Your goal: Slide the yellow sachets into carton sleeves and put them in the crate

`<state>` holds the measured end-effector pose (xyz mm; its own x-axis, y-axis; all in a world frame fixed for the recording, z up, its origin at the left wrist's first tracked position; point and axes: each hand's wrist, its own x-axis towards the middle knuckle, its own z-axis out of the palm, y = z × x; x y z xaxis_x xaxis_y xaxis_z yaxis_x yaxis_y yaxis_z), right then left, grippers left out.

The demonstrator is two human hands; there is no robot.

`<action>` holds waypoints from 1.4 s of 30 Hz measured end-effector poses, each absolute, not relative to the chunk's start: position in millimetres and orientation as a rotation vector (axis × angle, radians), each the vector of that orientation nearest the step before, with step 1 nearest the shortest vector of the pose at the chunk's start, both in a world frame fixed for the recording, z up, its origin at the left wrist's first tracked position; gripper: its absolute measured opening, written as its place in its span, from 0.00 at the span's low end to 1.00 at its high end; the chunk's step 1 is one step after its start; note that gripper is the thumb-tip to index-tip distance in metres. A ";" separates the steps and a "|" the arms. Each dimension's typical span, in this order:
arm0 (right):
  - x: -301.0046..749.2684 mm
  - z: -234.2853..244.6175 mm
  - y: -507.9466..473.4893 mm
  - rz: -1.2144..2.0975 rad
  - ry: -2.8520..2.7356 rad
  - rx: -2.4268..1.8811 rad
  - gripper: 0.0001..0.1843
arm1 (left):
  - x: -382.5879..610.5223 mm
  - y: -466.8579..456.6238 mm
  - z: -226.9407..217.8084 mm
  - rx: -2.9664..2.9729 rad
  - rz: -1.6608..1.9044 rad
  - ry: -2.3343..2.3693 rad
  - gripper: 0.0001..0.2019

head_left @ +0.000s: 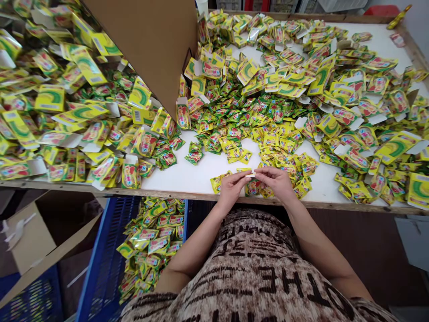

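My left hand (231,187) and my right hand (275,182) meet at the near edge of the white table (197,172). Together they pinch a small yellow carton (251,173) by its pale flap, fingers closed on it from both sides. Just beyond the hands lies a heap of small yellow-green sachets (254,129). A few loose sachets (219,181) rest beside my left hand. Flat and part-folded yellow cartons (342,89) cover the right and far side of the table.
A brown cardboard sheet (154,40) stands upright at centre left, with more cartons (67,107) piled left of it. A blue crate (100,259) of filled packets (150,241) sits under the table's edge at my left. A cardboard box (33,241) stands further left.
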<state>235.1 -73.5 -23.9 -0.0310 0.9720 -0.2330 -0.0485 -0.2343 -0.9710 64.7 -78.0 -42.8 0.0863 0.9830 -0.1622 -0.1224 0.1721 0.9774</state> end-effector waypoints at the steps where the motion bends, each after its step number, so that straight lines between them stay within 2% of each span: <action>1: 235.2 -25.3 -73.5 1.428 -1.060 -1.342 0.14 | 66.0 -78.3 -43.8 1.048 1.093 1.148 0.12; 4: 235.8 -28.1 -76.0 1.358 -1.105 -1.365 0.13 | 69.9 -76.9 -47.6 1.105 1.111 1.156 0.14; 12: 243.3 -33.1 -91.9 1.126 -1.311 -1.286 0.08 | 63.1 -72.4 -52.2 1.642 1.305 1.013 0.08; 17: 243.5 -29.4 -94.1 0.861 -1.521 -1.276 0.05 | 61.8 -76.1 -51.2 1.491 1.216 0.994 0.08; 22: 246.3 -30.6 -83.3 0.977 -1.472 -1.275 0.04 | 66.9 -75.8 -51.7 1.192 1.118 1.037 0.12; 25: 249.5 -30.1 -78.8 1.041 -1.410 -1.274 0.03 | 64.8 -72.5 -50.4 1.344 1.061 1.002 0.11; 29: 251.0 -24.5 -80.7 0.962 -1.523 -1.240 0.02 | 60.6 -71.4 -50.0 1.575 1.113 0.946 0.10; 34: 250.3 -18.1 -90.4 0.891 -1.574 -1.268 0.02 | 64.4 -85.4 -52.5 1.716 1.234 0.946 0.13; 39: 249.7 -11.5 -92.5 1.097 -1.531 -1.346 0.07 | 69.0 -100.2 -58.7 1.775 1.330 0.989 0.13; 42: 247.6 -8.3 -90.1 1.030 -1.546 -1.393 0.07 | 69.7 -102.7 -61.3 1.759 1.333 1.030 0.15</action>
